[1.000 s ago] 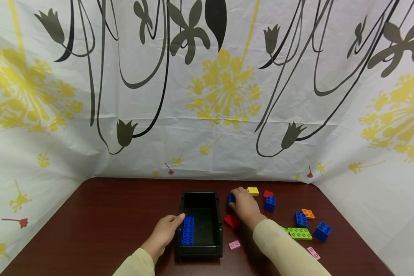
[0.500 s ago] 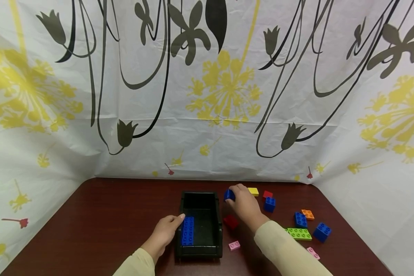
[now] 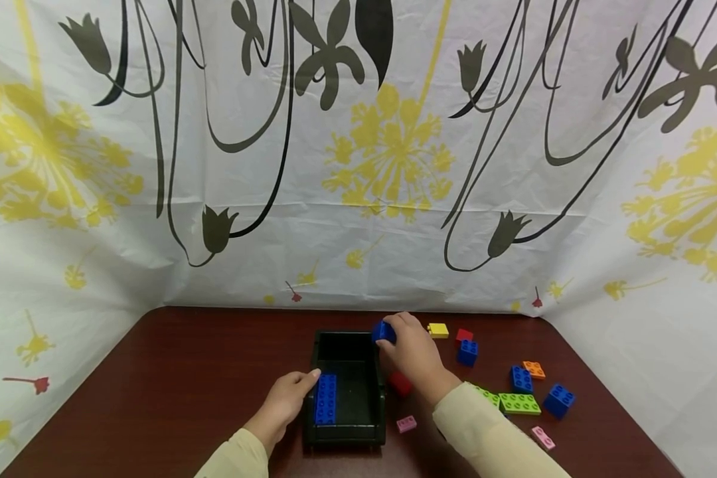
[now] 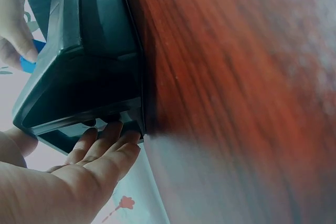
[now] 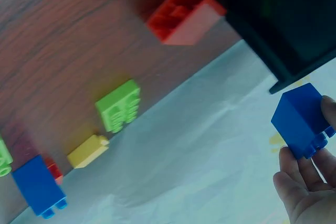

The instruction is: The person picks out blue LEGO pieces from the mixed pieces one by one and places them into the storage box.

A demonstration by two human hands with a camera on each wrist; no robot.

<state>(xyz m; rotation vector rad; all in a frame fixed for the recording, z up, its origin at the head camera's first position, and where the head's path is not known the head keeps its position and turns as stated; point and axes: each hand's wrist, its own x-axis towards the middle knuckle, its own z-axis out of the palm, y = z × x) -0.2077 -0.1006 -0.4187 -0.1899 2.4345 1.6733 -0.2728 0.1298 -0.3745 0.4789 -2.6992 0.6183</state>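
Observation:
A black bin (image 3: 379,405) stands on the dark red table (image 3: 203,372) with a long blue brick (image 3: 325,398) lying inside along its left wall. My left hand (image 3: 295,388) rests against the bin's left wall, fingers (image 4: 100,150) straight on its outside and thumb at the rim. Over the bin's far right corner my right hand (image 3: 401,342) pinches a small blue brick (image 3: 384,332), held clear of the table. The right wrist view shows that blue brick (image 5: 302,119) between my fingertips (image 5: 304,187), beside the bin (image 5: 283,19).
Loose bricks lie right of the bin: red (image 3: 400,383), pink (image 3: 406,423), yellow (image 3: 437,330), small red (image 3: 464,335), blue (image 3: 467,352), blue (image 3: 520,379), orange (image 3: 534,369), blue (image 3: 557,400), a green plate (image 3: 518,403). A flowered curtain (image 3: 358,166) encloses the table.
My right hand has lifted the small blue brick off the table and carried it left, to above the bin's far right corner. The left hand has stayed at the bin.

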